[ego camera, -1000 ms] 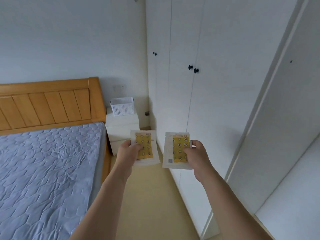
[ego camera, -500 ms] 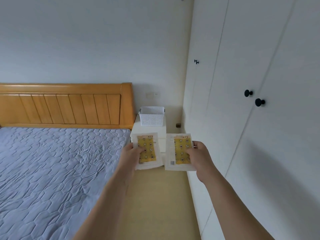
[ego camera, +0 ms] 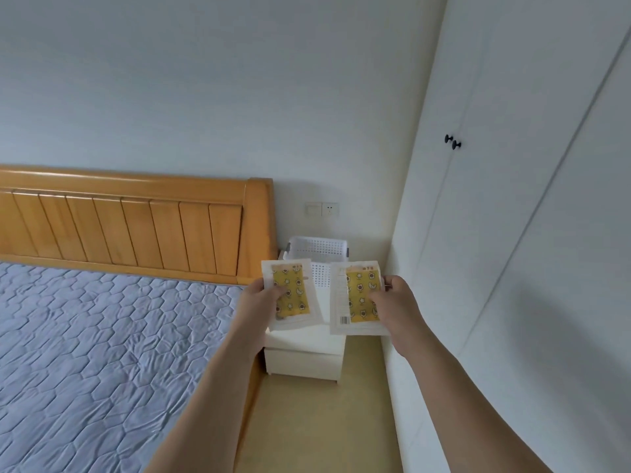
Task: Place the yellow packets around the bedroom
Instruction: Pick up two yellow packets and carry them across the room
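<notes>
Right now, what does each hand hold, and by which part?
The left hand grips one yellow packet at its left edge; the right hand grips another yellow packet at its right edge.

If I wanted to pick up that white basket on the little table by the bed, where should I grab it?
Probably take the white basket by the grey handles at its two short ends, one grip on each, coming down from above. It sits upright on the nightstand with its open top facing up, and the headboard and wall crowd its sides. Both hands hold packets now, so free them first.
</notes>
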